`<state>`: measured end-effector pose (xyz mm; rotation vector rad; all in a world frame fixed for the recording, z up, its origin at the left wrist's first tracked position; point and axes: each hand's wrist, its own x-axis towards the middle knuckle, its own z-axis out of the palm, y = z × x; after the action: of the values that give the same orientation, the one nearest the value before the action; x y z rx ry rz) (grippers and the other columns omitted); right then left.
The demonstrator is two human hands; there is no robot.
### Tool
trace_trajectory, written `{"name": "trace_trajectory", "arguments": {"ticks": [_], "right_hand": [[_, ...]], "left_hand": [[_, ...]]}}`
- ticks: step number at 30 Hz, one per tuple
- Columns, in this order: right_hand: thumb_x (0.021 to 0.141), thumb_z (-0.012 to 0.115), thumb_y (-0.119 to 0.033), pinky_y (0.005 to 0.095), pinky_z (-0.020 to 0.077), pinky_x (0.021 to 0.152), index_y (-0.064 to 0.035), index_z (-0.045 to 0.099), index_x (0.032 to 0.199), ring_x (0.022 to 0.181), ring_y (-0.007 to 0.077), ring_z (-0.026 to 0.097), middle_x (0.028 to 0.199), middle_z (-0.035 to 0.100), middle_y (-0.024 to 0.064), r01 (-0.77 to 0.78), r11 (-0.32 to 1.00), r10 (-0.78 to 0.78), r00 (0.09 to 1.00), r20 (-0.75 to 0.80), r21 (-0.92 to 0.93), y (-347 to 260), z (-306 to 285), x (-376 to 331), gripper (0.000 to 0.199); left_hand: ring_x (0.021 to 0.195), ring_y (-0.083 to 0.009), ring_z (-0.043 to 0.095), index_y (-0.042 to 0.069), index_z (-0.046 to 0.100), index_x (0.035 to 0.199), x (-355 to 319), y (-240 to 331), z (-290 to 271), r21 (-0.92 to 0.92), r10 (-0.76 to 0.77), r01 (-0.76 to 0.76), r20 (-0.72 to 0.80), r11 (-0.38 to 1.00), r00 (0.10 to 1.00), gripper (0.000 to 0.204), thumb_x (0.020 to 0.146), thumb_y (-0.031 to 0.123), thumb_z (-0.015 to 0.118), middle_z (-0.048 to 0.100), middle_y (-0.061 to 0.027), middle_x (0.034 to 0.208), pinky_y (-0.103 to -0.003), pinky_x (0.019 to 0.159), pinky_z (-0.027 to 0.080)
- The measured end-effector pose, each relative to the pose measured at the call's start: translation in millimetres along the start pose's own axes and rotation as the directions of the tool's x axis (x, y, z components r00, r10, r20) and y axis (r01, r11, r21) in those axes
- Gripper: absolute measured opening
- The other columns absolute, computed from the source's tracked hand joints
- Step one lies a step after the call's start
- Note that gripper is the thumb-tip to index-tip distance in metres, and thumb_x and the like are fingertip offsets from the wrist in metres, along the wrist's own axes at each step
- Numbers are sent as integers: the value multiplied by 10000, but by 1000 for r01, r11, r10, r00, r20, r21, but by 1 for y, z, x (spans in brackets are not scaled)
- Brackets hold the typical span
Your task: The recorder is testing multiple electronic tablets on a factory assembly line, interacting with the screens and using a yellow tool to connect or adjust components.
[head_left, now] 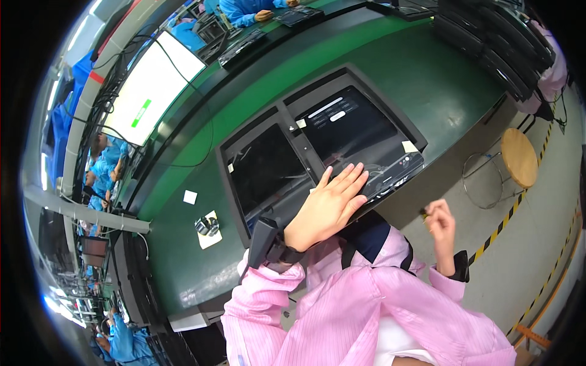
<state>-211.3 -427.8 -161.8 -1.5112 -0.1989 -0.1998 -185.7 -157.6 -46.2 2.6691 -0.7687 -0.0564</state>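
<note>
My left hand (329, 204) lies with its fingers stretched out, palm down, at the near edge of the right-hand screen panel (360, 131). This black panel is partly lit and sits in one bay of a dark two-bay tray (292, 129). In the other bay lies a dark screen panel (268, 168). Pale stickers show at corners of the panels. Off the bench's near edge, to the right, my right hand (442, 226) is raised with bent fingers pinched together. A small dark and yellowish thing shows at its fingertips, too small to name.
The tray stands on a green-topped bench (390, 61). Left of it are a white square (190, 197) and small black items (206, 226) on a pale card. A lit monitor (155, 88) stands beyond. Stacked black panels (488, 46) are far right, near a round stool (519, 157). Blue-clad people work around.
</note>
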Motion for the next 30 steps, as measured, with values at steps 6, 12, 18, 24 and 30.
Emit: {"name": "trace_trajectory", "arguments": {"ticks": [6,12,18,24,30], "right_hand": [[801,530,-35,230,380,652,-46,402,696,683,125,488,710,481,48,-410,784,114,833,542,466,-23,76,-5,166],[888,597,-217,194,375,618,-17,517,1028,634,55,451,708,506,8,-445,876,305,807,505,184,-28,134,-25,257],[926,535,-206,217,422,682,16,637,851,736,64,542,789,627,18,-309,943,246,898,366,123,-18,175,-10,255],[917,546,-167,231,429,634,-7,606,774,675,80,534,699,578,-2,-421,901,342,834,432,99,-31,140,-28,222],[956,461,-211,194,373,637,-33,539,846,672,55,457,705,504,-25,-602,789,385,640,665,123,-83,71,1,223]], "left_hand": [[1359,-319,247,50,377,1367,-46,-15,-29,-73,-159,153,-82,985,984,441,954,203,385,317,-159,1442,-478,1103,154],[1363,-339,226,28,304,1395,-91,-30,-7,-22,-242,241,-63,970,968,498,944,206,416,260,-181,1463,-480,1099,159],[1357,-348,236,7,294,1393,-94,-38,2,57,-204,214,-140,975,969,631,894,318,523,272,-198,1452,-491,1092,169],[1352,-353,239,-14,257,1396,-82,-39,-2,178,-138,163,-145,970,980,849,738,289,699,263,-209,1448,-503,1082,198],[1250,-485,321,12,294,1388,-98,-36,1,423,-153,180,-98,888,983,668,750,40,490,313,-319,1357,-497,1027,315]]}}
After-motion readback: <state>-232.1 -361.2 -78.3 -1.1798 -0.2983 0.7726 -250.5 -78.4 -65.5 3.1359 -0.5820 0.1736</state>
